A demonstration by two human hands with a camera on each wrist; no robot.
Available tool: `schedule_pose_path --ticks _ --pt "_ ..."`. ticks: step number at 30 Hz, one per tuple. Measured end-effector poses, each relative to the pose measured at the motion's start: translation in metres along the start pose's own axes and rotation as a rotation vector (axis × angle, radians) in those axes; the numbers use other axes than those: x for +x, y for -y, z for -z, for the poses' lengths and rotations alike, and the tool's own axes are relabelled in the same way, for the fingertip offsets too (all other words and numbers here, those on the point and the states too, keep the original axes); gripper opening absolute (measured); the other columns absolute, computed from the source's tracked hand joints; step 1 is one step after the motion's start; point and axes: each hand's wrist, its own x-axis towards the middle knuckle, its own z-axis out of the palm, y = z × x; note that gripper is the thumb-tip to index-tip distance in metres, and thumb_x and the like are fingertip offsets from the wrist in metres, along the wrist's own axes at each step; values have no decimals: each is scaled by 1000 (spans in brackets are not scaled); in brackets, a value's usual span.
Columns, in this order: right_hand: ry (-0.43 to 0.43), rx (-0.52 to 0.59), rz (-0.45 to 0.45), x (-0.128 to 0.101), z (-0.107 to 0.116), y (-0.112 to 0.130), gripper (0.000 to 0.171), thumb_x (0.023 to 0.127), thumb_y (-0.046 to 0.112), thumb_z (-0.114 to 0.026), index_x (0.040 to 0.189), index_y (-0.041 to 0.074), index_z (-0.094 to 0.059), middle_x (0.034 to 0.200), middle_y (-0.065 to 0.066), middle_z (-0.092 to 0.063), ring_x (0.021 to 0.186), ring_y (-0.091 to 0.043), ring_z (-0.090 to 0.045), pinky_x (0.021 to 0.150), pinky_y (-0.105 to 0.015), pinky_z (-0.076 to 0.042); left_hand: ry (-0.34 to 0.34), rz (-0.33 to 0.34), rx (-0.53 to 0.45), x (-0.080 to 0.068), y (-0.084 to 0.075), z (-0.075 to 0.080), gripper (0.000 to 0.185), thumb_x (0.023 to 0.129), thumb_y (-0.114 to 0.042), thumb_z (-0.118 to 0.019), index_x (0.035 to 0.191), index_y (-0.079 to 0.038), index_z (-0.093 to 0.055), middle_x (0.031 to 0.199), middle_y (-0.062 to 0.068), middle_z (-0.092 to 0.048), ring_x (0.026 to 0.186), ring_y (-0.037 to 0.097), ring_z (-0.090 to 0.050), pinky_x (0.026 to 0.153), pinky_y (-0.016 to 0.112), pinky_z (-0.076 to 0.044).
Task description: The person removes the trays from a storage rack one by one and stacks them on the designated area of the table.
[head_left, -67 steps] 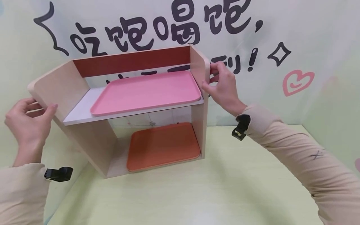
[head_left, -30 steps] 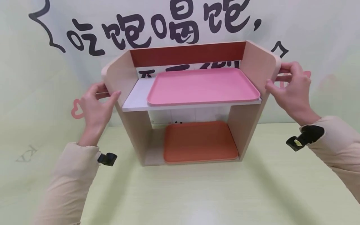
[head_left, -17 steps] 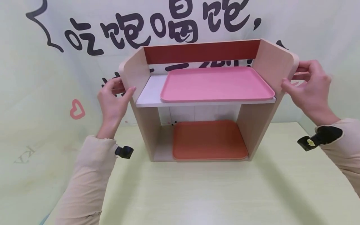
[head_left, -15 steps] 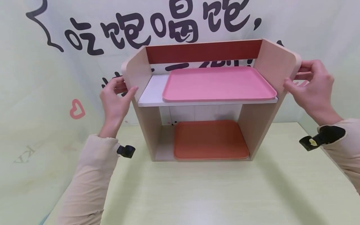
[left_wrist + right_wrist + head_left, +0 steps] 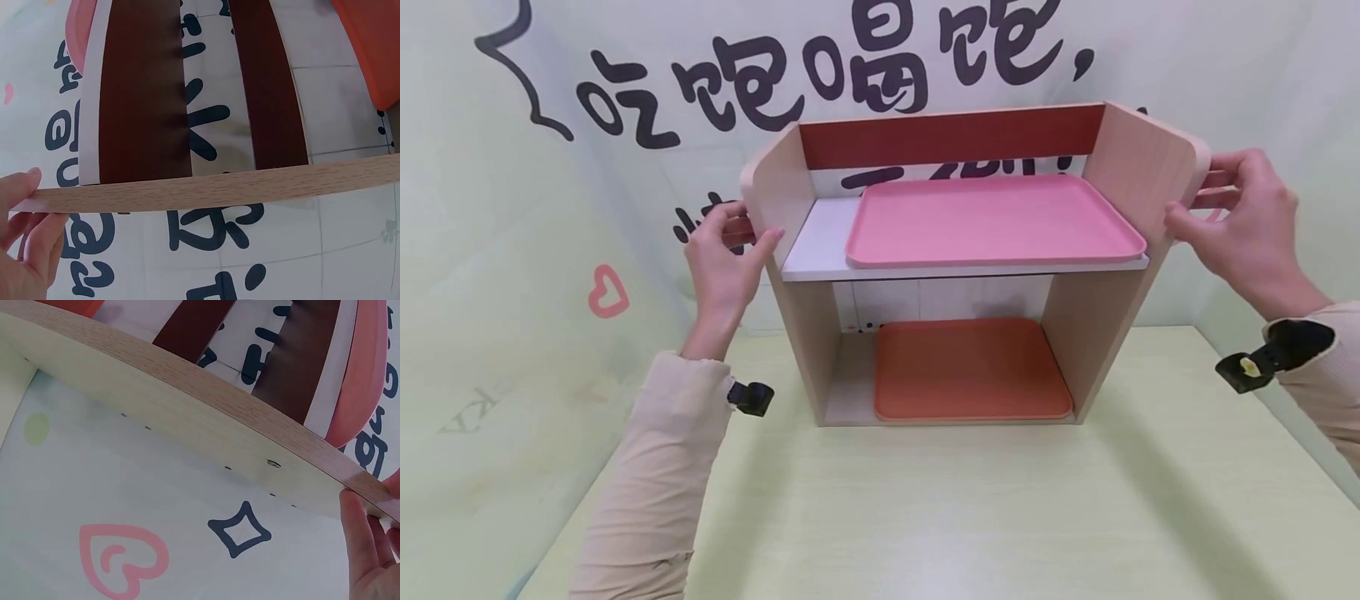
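A two-tier wooden shelf [image 5: 801,342] with a dark red back strip stands upright on the table in the head view. My left hand [image 5: 724,265] grips the upper front edge of its left side panel, thumb inside and fingers outside. On the opposite side my right hand [image 5: 1251,225] pinches the right panel's edge at about the same height. A pink tray [image 5: 996,221] lies on the white upper board, nearer its right end. Below it an orange tray [image 5: 973,368] rests on the bottom board. In the left wrist view the panel edge [image 5: 219,189] runs between thumb and fingers.
The pale green table [image 5: 925,508] extends in front of the shelf and to both sides. Close behind stands a white wall sheet [image 5: 647,192] with large black lettering. Black wrist cameras [image 5: 751,398] sit on both sleeves.
Both hands have moved the shelf rightward and turned it to face front, from its angled position at the left. In the last half second it shifts only slightly right. Both trays travel with it.
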Motion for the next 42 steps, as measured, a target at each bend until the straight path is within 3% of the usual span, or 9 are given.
schedule_pose_path --ticks 8,14,21,24,26,29,35,38,42 --pt "84 89 -102 -3 -4 -2 33 79 15 -61 107 21 -45 90 12 -47 74 4 -50 54 -6 -41 35 6 31 0 1 4 47 76 -29 -68 115 -5 -55 104 10 -61 90 19 -58 80 26 -46" --pt "92 28 -102 -4 -8 1 31 81 18 -59 107 20 -43 95 8 -45 77 2 -48 55 -5 -41 55 0 55 -1 -1 9 47 77 -25 -68 116 -4 -54 105 11 -60 91 20 -58 81 27 -46" --pt "68 79 -90 -5 -6 -1 28 79 13 -61 99 24 -43 88 13 -46 73 6 -49 50 -6 -42 -93 -154 -41 -8 -24 15 41 76 -18 -69 114 -5 -56 102 8 -53 88 14 -57 71 20 -49" --pt "62 88 -91 -4 -5 -2 28 79 13 -61 96 25 -43 87 14 -46 72 7 -50 50 -6 -42 -95 -249 -77 -11 -39 16 37 76 -15 -69 110 -3 -59 99 9 -52 86 14 -55 70 19 -49" --pt "59 90 -94 -3 -4 -2 28 78 12 -60 95 26 -43 87 15 -46 71 7 -50 50 -6 -42 -40 -297 -67 -13 -47 14 35 76 -15 -68 107 -1 -61 97 10 -52 85 15 -55 69 20 -49" --pt "66 98 -104 -3 -4 -2 28 78 12 -60 95 26 -42 87 14 -46 71 7 -50 50 -6 -42 117 -321 -27 -13 -54 8 32 77 -12 -68 105 2 -61 95 13 -53 85 20 -55 70 25 -50" --pt "78 85 -108 -2 -6 0 28 80 14 -60 100 24 -43 90 12 -45 73 6 -49 50 -6 -42 453 -192 115 -3 -56 -6 33 79 -16 -67 106 1 -60 101 13 -59 87 24 -58 76 34 -49" --pt "80 81 -103 -2 -6 1 28 80 15 -60 101 23 -43 91 11 -45 74 5 -49 50 -6 -42 541 -146 144 2 -55 -16 33 80 -17 -65 106 2 -60 99 15 -60 85 25 -58 75 34 -48" --pt "77 78 -93 -2 -7 1 27 80 15 -60 100 23 -43 91 11 -45 73 6 -49 51 -6 -42 569 -106 178 8 -53 -26 31 80 -17 -64 104 2 -61 93 14 -61 83 24 -59 73 33 -48"
